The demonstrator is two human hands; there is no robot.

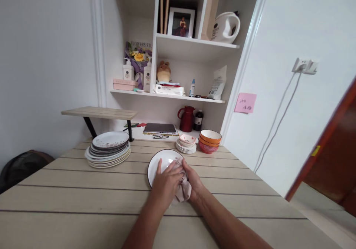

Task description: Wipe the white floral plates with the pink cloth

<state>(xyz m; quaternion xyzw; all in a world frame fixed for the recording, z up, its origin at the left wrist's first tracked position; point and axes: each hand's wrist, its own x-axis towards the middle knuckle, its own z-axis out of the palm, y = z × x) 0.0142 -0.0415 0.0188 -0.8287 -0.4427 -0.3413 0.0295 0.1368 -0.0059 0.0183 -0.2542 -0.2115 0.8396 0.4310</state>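
A white plate (159,160) with a dark rim lies on the table in front of me. Across its near right part stretches my left hand (166,184), its thumb apart and its fingers lying flat over a crumpled pale pink cloth (183,192). My right hand (194,180) is closed on that cloth at the plate's right edge, thumb on top. Its other fingers are mostly hidden, so I cannot tell whether they also touch the plate. The cloth hangs down between my wrists, and the hands cover the plate's lower right side.
Stacked plates (109,150) stand at left, near a small raised shelf (100,112). Behind the plate to the right are small dishes (186,148) with a little bowl (187,140), then stacked bowls (210,141). A red jug (187,119) and a laptop (160,128) sit at the back.
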